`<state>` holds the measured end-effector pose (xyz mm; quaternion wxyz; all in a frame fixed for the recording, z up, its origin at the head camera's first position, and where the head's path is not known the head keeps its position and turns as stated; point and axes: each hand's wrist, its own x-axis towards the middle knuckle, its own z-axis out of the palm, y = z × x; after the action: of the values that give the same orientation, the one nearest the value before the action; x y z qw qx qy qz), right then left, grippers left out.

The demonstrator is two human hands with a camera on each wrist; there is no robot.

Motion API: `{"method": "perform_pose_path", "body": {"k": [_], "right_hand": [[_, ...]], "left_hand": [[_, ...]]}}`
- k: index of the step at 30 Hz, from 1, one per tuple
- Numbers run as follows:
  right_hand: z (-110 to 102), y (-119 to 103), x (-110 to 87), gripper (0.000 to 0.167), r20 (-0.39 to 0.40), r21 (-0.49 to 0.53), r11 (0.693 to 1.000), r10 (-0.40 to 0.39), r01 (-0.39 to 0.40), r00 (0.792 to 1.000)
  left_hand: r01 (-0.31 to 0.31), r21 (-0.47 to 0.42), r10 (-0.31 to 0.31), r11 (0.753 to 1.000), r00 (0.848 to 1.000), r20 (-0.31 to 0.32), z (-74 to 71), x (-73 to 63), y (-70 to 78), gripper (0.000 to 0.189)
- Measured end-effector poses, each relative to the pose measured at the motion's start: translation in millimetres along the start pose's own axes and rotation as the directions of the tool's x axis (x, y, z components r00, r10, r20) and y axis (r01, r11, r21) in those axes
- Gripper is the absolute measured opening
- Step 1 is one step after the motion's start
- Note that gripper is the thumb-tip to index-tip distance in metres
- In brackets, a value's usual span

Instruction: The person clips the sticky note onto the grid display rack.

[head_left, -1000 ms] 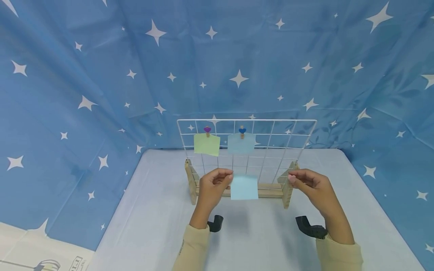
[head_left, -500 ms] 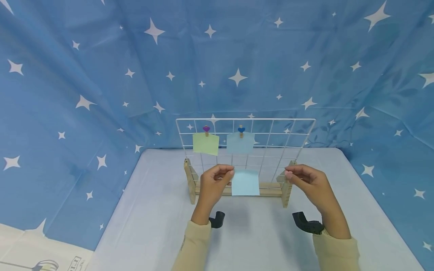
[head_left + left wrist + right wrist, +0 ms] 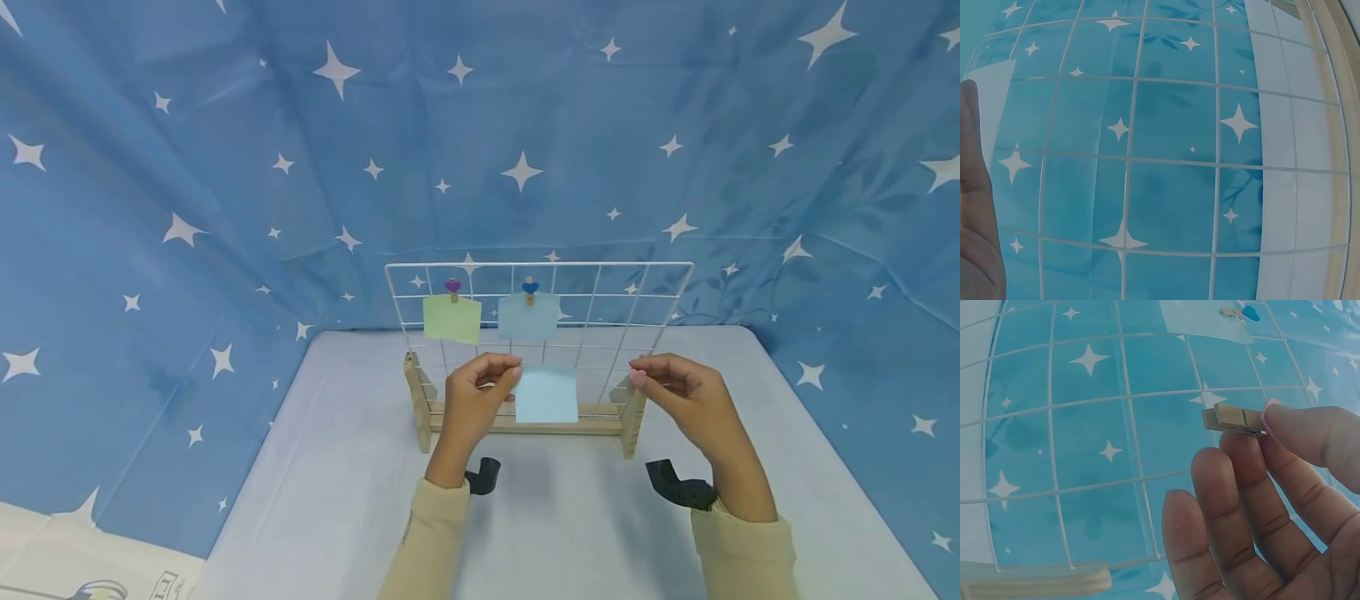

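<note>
My left hand [image 3: 471, 400] pinches a light blue paper note [image 3: 546, 397] by its left edge, in front of the lower part of a white wire grid [image 3: 585, 264]. In the left wrist view a pale corner of the note [image 3: 996, 103] shows beside the hand. My right hand [image 3: 690, 398], near the grid's right end, pinches a small wooden clothespin [image 3: 1232, 417] between thumb and fingers; a pink edge shows at the thumb. On the grid's upper part hang a green note [image 3: 452, 319] under a purple-heart clothespin [image 3: 453, 286] and a blue note [image 3: 528, 318] under a blue-heart clothespin [image 3: 530, 288].
Wooden feet [image 3: 417, 404] and a wooden crossbar [image 3: 592, 425] hold the grid up on a white-covered table [image 3: 337, 500]. Behind stands a blue cloth with white stars [image 3: 420, 208]. Black curved mounts [image 3: 678, 487] sit at both wrists.
My left hand has raised the light blue note and shifted it a little to the right. My right hand has risen slightly with the clothespin.
</note>
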<state>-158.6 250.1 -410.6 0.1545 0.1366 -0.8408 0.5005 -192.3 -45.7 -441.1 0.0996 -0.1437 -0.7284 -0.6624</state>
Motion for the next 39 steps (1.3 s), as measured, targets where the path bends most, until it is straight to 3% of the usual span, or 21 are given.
{"method": "perform_pose_path", "body": {"k": [13,26,39], "right_hand": [[-6.6,-9.7,10.3,0.018,-0.015,-0.033,0.999,-0.014,0.014,1.0],[-12.9,-14.3,18.6,0.021,-0.004,-0.044,0.999,0.019,-0.019,1.0],[-14.4,-13.9,24.8,0.021,0.003,-0.023,0.999,0.022,-0.022,1.0]], "left_hand": [[-0.049,-0.005,0.05,0.999,0.999,0.021,7.5,7.7,8.2,0.018],[-0.078,-0.01,0.078,0.997,0.997,0.023,17.4,18.7,13.0,0.017],[-0.078,-0.012,0.078,0.997,0.997,0.012,25.8,25.9,14.7,0.017]]}}
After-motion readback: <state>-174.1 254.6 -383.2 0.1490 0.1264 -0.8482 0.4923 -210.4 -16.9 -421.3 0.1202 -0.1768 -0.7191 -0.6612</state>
